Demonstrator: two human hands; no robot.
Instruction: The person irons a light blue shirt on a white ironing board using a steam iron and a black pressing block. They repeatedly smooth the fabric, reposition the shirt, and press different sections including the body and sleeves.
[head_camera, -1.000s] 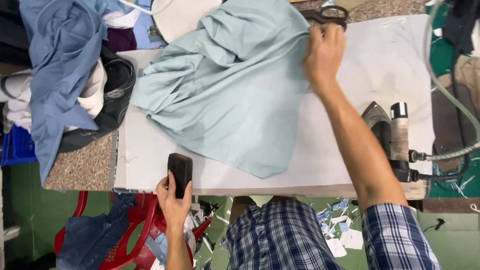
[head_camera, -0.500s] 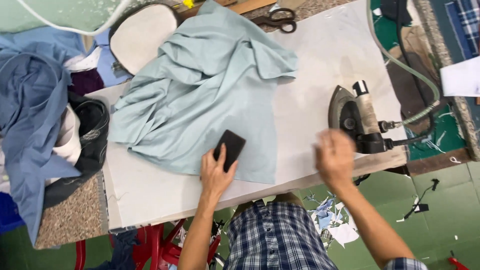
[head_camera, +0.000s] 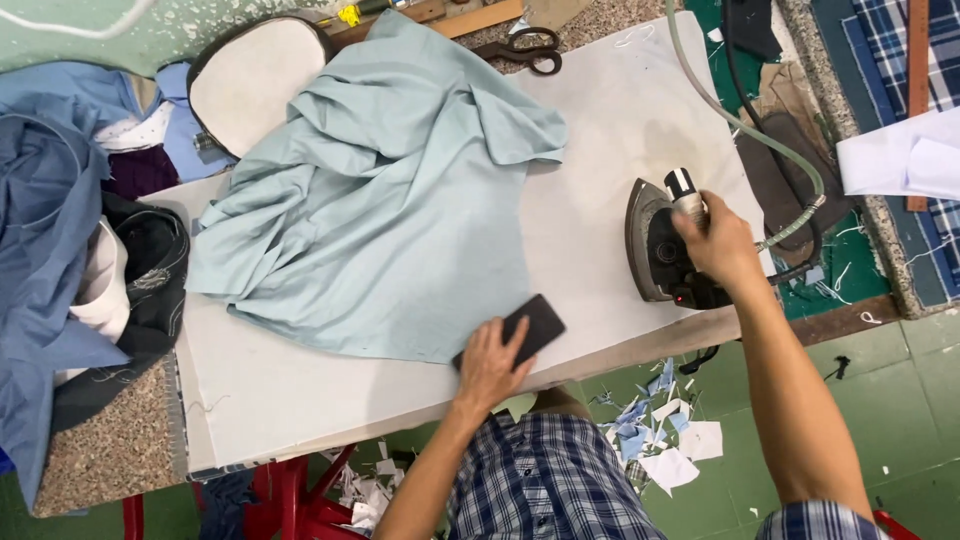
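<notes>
The left hand (head_camera: 490, 362) lay flat on the board (head_camera: 600, 130), fingers spread over a black block (head_camera: 527, 328), pressing it down on the near edge of the cloth (head_camera: 390, 220). The block poked out past the fingertips, tilted toward the right hand. The pale green cloth spread away from the left hand, smooth beside it and bunched in folds farther off.

The right hand (head_camera: 715, 243) was closed around the handle of the iron (head_camera: 660, 245), which sat on the bare board, well apart from the cloth and the left hand. A green hose (head_camera: 745, 125) ran from the iron past the right hand toward the far edge.

Scissors (head_camera: 530, 52) lay beyond the cloth, far from both hands. A pile of blue and dark clothes (head_camera: 70, 250) sat off to the outer side of the left hand. Paper scraps (head_camera: 660, 440) littered the floor below the right forearm.
</notes>
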